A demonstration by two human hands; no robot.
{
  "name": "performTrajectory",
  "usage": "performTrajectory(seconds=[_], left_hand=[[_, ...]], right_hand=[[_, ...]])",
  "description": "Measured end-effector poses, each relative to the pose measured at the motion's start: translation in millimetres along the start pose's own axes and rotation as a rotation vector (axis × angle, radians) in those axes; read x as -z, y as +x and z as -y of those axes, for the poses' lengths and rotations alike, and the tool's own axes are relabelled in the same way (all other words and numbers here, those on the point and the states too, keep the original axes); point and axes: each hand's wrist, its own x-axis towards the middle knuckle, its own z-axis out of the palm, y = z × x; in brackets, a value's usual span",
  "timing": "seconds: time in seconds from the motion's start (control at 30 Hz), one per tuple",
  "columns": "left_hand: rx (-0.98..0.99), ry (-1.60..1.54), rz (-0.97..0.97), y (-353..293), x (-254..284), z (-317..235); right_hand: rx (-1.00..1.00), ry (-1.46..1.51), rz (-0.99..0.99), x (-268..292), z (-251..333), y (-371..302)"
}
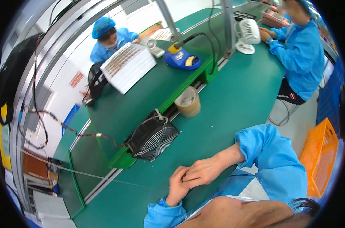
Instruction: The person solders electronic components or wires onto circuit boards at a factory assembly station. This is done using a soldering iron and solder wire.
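My left hand and my right hand are clasped together above the near part of the green table. The right hand lies across the fingers of the left, and its own fingers are folded inward. No object shows in either hand, though the palms are hidden. A blue band circles my left wrist, and both sleeves are light blue. Closest to my hands stands a black fan with a round wire guard, beyond them and to the left. A round tan tub with small contents I cannot make out sits past the fan.
On the raised shelf are a blue soldering iron stand and a white box with rows of brown pieces. A small white fan stands at the far right. Two co-workers sit nearby. An orange crate is beside my right arm.
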Motion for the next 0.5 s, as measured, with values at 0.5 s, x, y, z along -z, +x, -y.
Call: performTrajectory(seconds=[0.5], left_hand=[[0.03, -0.038, 0.061, -5.4, -0.2, -3.2]], right_hand=[[0.024, 0.022, 0.025, 2.7, -1.9, 3.9]])
